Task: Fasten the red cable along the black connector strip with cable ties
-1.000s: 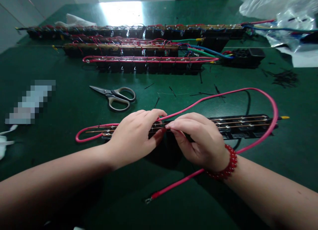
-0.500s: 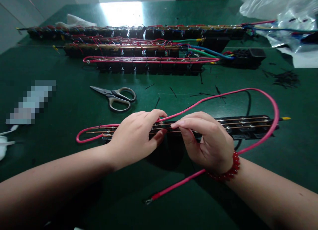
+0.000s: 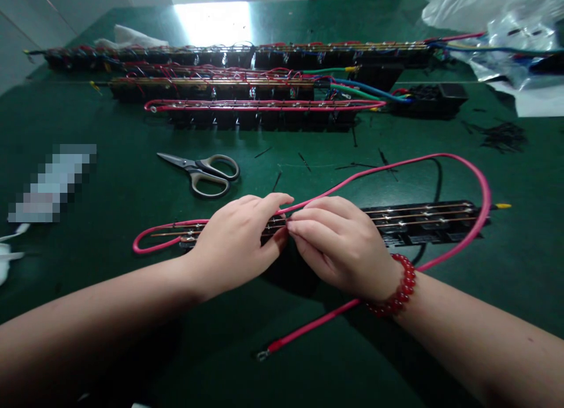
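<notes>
A long black strip with copper rods lies crosswise in front of me, with a red cable running along it and looping out to the right. My left hand grips the strip's left-middle part, thumb on the near side and fingers over the far side; the cable passes by its index finger. Close beside it, my right hand has its fingertips pinched together at the rods. Whatever is in that pinch is too small or hidden to make out. The cable's free end, with a metal lug, rests on the table nearer to me.
Scissors lie beyond my left hand. Several wired black strips stretch across the back of the green table. A pile of thin black ties is at right, below clear plastic bags. A blurred-out object lies at left.
My right hand has moved left, up against my left hand's fingertips, and its fingers have closed further together. My left hand stays at the same spot on the strip.
</notes>
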### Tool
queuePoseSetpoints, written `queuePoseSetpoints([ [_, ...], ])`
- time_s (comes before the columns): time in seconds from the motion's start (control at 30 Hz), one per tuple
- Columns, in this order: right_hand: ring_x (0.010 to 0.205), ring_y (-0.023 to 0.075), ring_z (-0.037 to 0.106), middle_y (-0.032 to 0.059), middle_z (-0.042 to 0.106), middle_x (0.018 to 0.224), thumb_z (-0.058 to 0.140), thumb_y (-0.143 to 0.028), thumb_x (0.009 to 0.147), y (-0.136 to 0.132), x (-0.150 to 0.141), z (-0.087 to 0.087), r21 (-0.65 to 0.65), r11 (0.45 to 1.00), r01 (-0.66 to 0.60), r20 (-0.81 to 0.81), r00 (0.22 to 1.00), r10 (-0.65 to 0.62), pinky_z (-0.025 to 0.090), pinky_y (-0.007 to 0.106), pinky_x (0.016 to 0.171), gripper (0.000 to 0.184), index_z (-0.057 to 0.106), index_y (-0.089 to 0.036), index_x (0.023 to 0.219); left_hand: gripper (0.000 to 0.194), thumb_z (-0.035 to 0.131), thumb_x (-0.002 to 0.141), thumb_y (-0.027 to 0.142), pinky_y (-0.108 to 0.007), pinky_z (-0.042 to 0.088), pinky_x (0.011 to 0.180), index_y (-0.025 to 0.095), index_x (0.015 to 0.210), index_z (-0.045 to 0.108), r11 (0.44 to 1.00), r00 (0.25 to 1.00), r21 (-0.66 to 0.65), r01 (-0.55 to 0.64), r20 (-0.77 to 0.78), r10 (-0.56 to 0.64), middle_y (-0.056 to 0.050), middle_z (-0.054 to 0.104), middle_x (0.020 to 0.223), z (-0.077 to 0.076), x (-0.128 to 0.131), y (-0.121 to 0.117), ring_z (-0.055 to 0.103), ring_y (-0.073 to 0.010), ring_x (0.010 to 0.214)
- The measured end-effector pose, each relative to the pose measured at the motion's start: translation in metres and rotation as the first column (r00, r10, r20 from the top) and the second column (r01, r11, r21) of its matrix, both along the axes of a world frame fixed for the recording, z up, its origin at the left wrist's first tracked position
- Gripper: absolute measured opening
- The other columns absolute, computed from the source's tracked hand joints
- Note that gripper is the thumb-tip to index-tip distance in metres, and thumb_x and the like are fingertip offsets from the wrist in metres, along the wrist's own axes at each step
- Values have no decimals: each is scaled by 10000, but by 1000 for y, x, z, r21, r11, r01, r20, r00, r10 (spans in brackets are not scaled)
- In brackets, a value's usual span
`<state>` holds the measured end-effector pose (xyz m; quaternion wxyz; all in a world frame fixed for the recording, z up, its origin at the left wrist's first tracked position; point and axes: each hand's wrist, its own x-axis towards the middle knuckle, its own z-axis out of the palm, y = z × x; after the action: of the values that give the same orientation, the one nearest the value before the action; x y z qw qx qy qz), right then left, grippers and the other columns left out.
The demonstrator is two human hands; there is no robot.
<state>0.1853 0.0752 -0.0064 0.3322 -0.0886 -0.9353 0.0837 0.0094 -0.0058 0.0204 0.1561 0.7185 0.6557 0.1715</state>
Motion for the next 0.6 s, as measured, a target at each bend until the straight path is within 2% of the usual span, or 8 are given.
queuePoseSetpoints([
  [0.33, 826, 206, 643, 65, 746, 859, 623, -126, 819, -1, 0, 1, -3, 1000, 28, -54, 998, -29, 523, 357, 760, 77, 646, -167, 759, 308, 517, 903, 255, -396, 498, 887, 229, 1206, 567, 1000, 1000, -1, -13, 17, 13, -28, 698, 1152, 1, 1, 0, 640, -237, 1053],
  [0.6, 836, 204, 641, 68, 744, 873, 605, -128, 839, 0, 0, 0, -30, 1000, -9, -27, 1000, 8, 525, 356, 770, 81, 649, -171, 786, 309, 558, 885, 237, -370, 482, 932, 261, 1193, 557, 996, 983, -91, -13, 182, 30, 16, 689, 1155, 6, -1, 3, 635, -198, 1060],
])
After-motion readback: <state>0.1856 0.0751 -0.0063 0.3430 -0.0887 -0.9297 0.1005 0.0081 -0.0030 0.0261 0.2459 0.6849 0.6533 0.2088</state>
